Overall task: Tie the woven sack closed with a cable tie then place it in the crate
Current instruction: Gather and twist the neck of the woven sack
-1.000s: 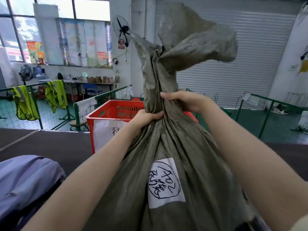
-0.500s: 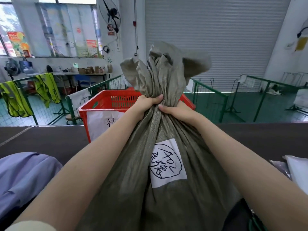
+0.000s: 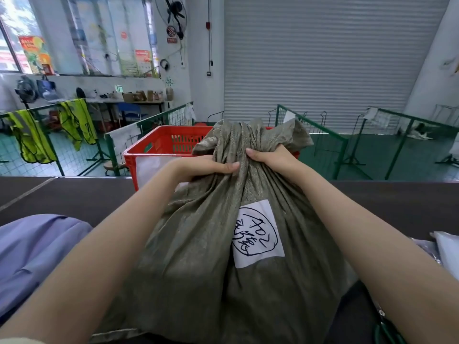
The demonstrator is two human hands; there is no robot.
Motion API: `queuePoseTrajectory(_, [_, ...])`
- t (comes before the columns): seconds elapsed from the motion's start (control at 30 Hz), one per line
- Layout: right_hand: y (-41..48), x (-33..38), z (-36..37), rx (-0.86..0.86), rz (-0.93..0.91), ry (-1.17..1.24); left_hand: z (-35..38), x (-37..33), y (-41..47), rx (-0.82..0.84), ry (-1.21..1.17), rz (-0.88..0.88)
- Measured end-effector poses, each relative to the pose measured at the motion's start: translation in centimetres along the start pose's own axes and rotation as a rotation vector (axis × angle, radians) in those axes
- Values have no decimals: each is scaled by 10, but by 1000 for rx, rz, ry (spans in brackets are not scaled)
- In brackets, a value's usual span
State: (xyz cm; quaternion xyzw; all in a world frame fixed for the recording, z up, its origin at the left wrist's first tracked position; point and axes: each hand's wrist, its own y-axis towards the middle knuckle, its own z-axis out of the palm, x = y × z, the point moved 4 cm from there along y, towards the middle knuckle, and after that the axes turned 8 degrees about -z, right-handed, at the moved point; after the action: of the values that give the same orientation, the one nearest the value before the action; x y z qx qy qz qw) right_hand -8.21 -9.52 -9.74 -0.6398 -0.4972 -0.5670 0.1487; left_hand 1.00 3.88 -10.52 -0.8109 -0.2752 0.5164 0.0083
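Note:
A grey-green woven sack [image 3: 198,256] stands on the dark table in front of me, with a white handwritten label [image 3: 258,234] on its side. Its top is gathered into a bunched neck [image 3: 246,137]. My left hand [image 3: 211,167] grips the neck from the left and my right hand [image 3: 270,157] grips it from the right, thumbs nearly meeting. A red plastic crate [image 3: 159,147] stands just beyond the table edge, behind the sack and partly hidden by it. No cable tie is visible.
The dark table [image 3: 74,194] runs across the view. Lilac fabric [image 3: 32,249] lies at the left, white plastic bags [image 3: 447,252] at the right. Green mesh fences [image 3: 320,135] and hanging yellow vests [image 3: 74,122] stand beyond, before a shut roller door.
The sack has dropped lower and its raised floppy top has collapsed into a short bunch. Both hands came down with it and now squeeze the neck more tightly together.

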Motion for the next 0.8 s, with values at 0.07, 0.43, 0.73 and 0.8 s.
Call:
queuePoseTrajectory(0.07, [-1, 6, 3, -6, -5, 26, 8, -6, 5, -179, 79, 97])
queuePoseTrajectory(0.43, [-12, 37, 16, -14, -19, 151, -1, -35, 3, -406, -143, 398])
queuePoseTrajectory(0.73, [-14, 43, 6, 342, 66, -73, 26, -60, -12, -276, -44, 305])
queuePoseTrajectory(0.8, [-15, 41, 3, 358, 83, -12, 30, -63, -15, -334, -32, 308])
